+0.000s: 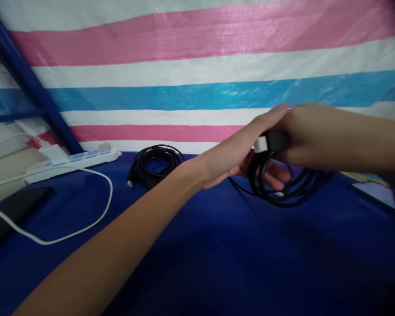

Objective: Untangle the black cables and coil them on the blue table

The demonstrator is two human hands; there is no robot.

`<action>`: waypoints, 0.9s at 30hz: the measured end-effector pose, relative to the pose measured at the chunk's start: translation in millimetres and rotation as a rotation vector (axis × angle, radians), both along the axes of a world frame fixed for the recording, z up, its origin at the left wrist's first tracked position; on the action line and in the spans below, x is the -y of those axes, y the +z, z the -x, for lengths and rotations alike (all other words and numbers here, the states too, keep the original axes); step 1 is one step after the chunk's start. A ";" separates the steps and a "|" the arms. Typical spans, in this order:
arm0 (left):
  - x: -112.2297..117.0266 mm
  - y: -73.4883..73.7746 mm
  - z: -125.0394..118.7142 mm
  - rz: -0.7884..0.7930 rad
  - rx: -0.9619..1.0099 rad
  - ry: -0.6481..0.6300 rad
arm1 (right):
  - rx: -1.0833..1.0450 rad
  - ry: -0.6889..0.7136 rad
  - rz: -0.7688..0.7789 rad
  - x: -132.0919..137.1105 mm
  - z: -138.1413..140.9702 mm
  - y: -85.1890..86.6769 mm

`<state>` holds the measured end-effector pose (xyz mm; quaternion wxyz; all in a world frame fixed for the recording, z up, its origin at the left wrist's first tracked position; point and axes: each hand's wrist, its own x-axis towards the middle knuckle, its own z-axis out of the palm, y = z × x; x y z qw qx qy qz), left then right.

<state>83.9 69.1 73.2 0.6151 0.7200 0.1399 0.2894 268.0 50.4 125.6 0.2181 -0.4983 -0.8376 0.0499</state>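
Note:
A black cable (276, 202) hangs in several loops between my two hands, above the blue tabletop. My left hand (232, 151) reaches in from the lower left and is closed around the loops, with fingertips showing behind them. Coming from the right, my right hand (303, 131) is closed on the cable's black plug (276, 141), which has a pale, squarish tip pointing left. Its fingers are mostly hidden and slightly blurred. A second pale tip shows low among the loops. One strand of the cable trails down to the left, toward the table.
Another coiled black cable (154, 164) lies at the back. A white power strip (102, 157) with a plugged-in charger (54, 153) stands at left, near a looping white cord (108, 197) and a dark flat object (19, 206). A phone (377, 193) lies right. Striped sheeting (184, 96) hangs behind.

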 end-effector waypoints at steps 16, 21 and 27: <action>13.8 44.4 36.2 -0.064 0.272 0.143 | -0.735 -0.002 0.149 5.5 31.5 0.6; 11.8 30.9 26.5 0.011 -0.095 0.175 | -0.012 -0.221 -0.291 12.1 49.1 -6.3; 12.0 28.2 12.0 -0.021 0.104 0.504 | -0.393 -0.200 -0.190 11.3 62.5 -8.7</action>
